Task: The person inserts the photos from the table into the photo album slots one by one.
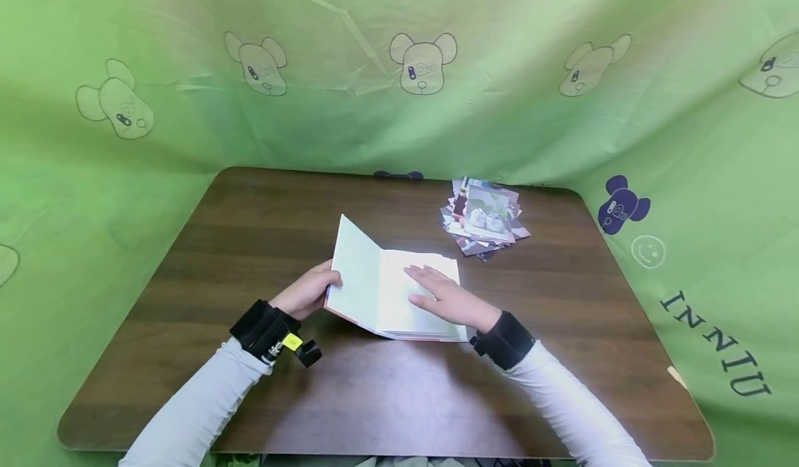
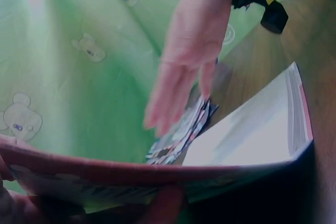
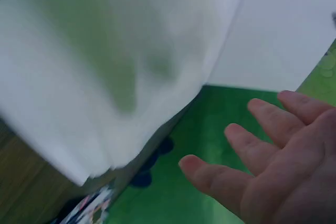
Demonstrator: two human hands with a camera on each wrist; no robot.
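Note:
An album-like book (image 1: 399, 293) lies opened on the table, its left cover tilted up and its right side showing blank white pages. My left hand (image 1: 307, 291) grips the outer edge of the raised cover (image 1: 354, 273), thumb on the inside; in the left wrist view a finger (image 2: 167, 205) lies against its printed outside. Over the right page my right hand (image 1: 454, 302) extends with straight, slightly spread fingers and holds nothing. In the left wrist view that hand (image 2: 194, 40) hovers above the white page (image 2: 247, 129). The right wrist view shows its fingers spread beside a blurred white page (image 3: 121, 66).
A loose pile of photo cards (image 1: 487, 217) lies behind the book to the right. The brown wooden table (image 1: 250, 231) has rounded corners. Green fabric (image 1: 349, 127) with printed bear heads hangs around its back and sides.

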